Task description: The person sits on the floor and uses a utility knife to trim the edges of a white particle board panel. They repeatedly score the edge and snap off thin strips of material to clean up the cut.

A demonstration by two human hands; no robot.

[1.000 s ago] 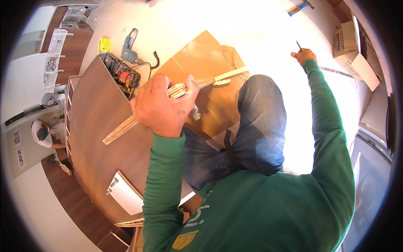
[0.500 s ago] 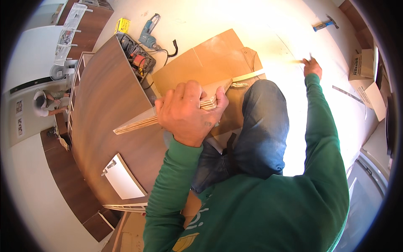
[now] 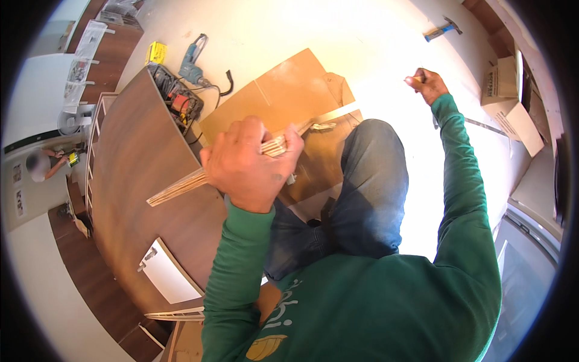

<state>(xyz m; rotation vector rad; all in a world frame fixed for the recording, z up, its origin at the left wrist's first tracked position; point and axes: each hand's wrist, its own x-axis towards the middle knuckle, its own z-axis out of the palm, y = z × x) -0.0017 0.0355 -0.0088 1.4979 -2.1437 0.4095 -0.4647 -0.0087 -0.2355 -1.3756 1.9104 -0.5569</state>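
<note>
My left hand (image 3: 246, 166) is closed round a narrow piece of plywood (image 3: 181, 186) with pale layered edges. The plywood slants across the front of my body, its far end near the cardboard. Out to the right, over the bright floor, my right hand (image 3: 431, 87) is closed, and a small yellowish bit shows at its fingers. The rest of what it holds is hidden. Beside my left hand stretches a large brown wood-grain panel (image 3: 139, 151). A flat cardboard sheet (image 3: 289, 90) lies beyond my knee.
At the far left are a corded drill (image 3: 191, 66), an open tool case (image 3: 181, 99) and a yellow box (image 3: 156, 52). A blue-handled hammer (image 3: 442, 29) lies far right, near an open carton (image 3: 509, 102). A white hinged door piece (image 3: 172, 274) rests on the panel. Another person (image 3: 45, 164) is at left.
My right hand has drawn back slightly toward me and turned. My left hand still grips the plywood. The whole view has shifted, and the other person now holds something yellow-green.
</note>
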